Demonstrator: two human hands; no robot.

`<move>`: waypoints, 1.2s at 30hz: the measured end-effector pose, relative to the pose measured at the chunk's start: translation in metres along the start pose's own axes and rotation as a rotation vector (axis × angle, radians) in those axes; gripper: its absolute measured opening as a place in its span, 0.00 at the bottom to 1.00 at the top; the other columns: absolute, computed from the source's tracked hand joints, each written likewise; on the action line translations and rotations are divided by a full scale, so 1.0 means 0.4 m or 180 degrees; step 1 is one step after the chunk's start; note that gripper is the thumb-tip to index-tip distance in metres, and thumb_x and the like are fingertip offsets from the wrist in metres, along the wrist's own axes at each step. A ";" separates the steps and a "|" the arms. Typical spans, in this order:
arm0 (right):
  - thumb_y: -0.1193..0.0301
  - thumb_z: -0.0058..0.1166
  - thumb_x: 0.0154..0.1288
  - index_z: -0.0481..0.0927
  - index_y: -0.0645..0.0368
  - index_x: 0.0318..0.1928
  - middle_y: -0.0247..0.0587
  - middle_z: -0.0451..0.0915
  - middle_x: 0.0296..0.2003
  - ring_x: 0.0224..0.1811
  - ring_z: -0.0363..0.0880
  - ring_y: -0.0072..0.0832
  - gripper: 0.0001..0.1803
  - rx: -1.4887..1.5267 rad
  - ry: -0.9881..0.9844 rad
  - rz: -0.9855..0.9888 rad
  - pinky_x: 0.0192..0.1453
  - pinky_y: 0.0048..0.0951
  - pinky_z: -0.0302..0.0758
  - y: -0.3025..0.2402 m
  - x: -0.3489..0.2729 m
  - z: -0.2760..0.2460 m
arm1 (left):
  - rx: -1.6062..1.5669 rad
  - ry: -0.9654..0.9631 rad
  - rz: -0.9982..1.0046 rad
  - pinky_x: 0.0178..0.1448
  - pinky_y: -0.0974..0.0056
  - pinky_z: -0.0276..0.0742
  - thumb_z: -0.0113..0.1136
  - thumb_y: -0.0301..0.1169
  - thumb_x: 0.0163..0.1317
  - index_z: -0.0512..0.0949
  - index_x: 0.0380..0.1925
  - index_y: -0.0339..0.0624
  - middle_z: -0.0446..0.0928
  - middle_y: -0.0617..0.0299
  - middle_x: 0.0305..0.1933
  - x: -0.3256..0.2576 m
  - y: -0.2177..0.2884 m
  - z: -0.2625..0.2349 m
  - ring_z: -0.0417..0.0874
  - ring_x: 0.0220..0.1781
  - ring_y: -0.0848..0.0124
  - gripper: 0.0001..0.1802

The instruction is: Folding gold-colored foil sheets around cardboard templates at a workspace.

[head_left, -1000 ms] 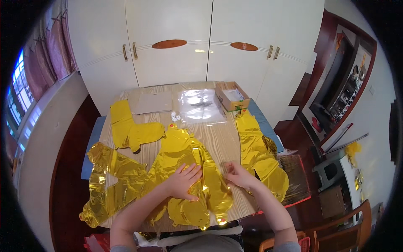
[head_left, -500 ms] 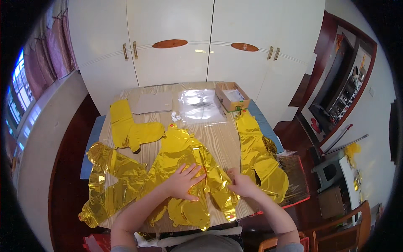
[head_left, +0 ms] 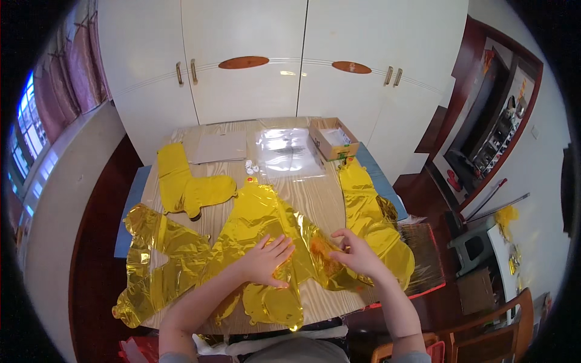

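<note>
A flat gold foil balloon [head_left: 257, 209] lies spread across the middle of the table. Pressed on it is my left hand [head_left: 266, 261], flat with fingers spread. My right hand [head_left: 358, 255] is over the balloon's right-hand section, thumb and forefinger apart; its other fingers are partly hidden. That section extends shiny and creased under the right hand. More flat gold foil balloons lie around: a crumpled one [head_left: 145, 272] at the near left, a boot-shaped one [head_left: 178, 187] at the far left, and another [head_left: 363, 209] along the right edge.
At the back of the wooden table [head_left: 302, 193] are grey card [head_left: 224, 147], clear plastic sheets [head_left: 290, 151], small white pieces [head_left: 252, 167] and an open cardboard box [head_left: 334, 140]. A white cabinet [head_left: 242, 91] stands behind. A wooden chair [head_left: 493, 330] is at the near right.
The balloon's right section has opened out toward the right, away from the near edge. My right hand has moved slightly right and its fingers have parted. My left hand stays in place.
</note>
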State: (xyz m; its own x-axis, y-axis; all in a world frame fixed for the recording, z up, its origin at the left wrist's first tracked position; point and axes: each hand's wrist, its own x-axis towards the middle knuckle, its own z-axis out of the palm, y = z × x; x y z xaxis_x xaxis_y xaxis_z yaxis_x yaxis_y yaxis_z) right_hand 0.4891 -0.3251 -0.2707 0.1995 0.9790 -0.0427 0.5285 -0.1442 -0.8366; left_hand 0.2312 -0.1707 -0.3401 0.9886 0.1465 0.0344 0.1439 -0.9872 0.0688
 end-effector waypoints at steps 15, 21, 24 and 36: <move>0.71 0.64 0.63 0.66 0.57 0.51 0.31 0.72 0.29 0.25 0.75 0.18 0.22 0.1317 -0.0894 0.0058 0.23 0.23 0.73 -0.094 0.062 0.254 | -0.1796 0.1372 -0.1004 0.65 0.54 0.68 0.59 0.40 0.66 0.69 0.63 0.37 0.75 0.44 0.59 0.003 -0.026 -0.063 0.75 0.62 0.54 0.29; 0.71 0.62 0.64 0.63 0.58 0.51 0.37 0.76 0.25 0.26 0.82 0.25 0.22 0.1162 -0.0919 -0.0030 0.24 0.29 0.78 -0.100 0.071 0.338 | -0.3340 0.1073 -0.2092 0.42 0.63 0.77 0.67 0.36 0.60 0.71 0.60 0.42 0.80 0.56 0.31 0.043 -0.040 -0.060 0.81 0.34 0.68 0.29; 0.70 0.60 0.66 0.63 0.58 0.55 0.40 0.79 0.29 0.29 0.83 0.25 0.23 0.1892 -0.1001 -0.0348 0.27 0.29 0.79 -0.035 0.078 0.368 | -0.2976 0.0983 -0.1935 0.38 0.65 0.76 0.68 0.35 0.58 0.71 0.61 0.44 0.77 0.59 0.27 0.054 -0.059 -0.052 0.79 0.30 0.70 0.30; 0.75 0.56 0.62 0.81 0.54 0.51 0.38 0.81 0.53 0.59 0.77 0.34 0.16 -0.1333 -0.0053 -0.2678 0.60 0.39 0.71 0.082 0.011 0.160 | -0.2644 0.0780 -0.2049 0.36 0.63 0.74 0.69 0.36 0.54 0.67 0.66 0.47 0.74 0.61 0.28 0.022 -0.074 -0.026 0.77 0.28 0.67 0.38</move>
State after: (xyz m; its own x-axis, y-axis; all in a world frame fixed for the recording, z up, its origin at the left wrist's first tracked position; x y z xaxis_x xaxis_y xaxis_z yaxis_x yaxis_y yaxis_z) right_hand 0.4546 -0.3161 -0.3333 -0.3931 0.7867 0.4760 0.7481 0.5746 -0.3319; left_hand 0.2354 -0.1396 -0.3316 0.6889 0.7225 -0.0577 0.4675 -0.3820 0.7972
